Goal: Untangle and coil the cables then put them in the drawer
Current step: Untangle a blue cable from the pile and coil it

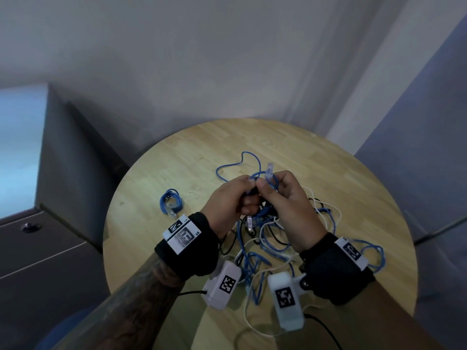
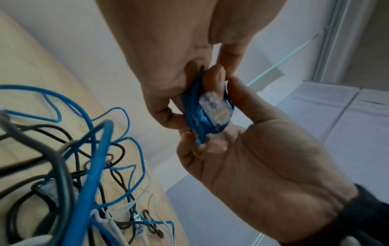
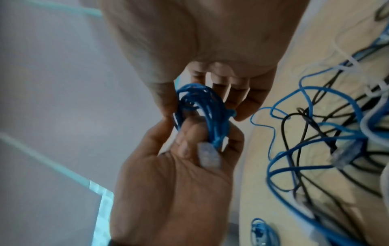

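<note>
Over the round wooden table, my left hand and right hand meet and together grip a small wound blue cable coil. Its clear plug sticks up above my right thumb. In the left wrist view, the coil is pinched between fingers and thumbs of both hands. Under my hands a tangle of blue, black and white cables lies on the table. A finished blue coil rests on the table to the left, apart from the tangle.
A grey drawer cabinet with a round lock stands left of the table, its drawers closed. Loose blue loops reach the table's right edge. White walls and a grey panel close in behind.
</note>
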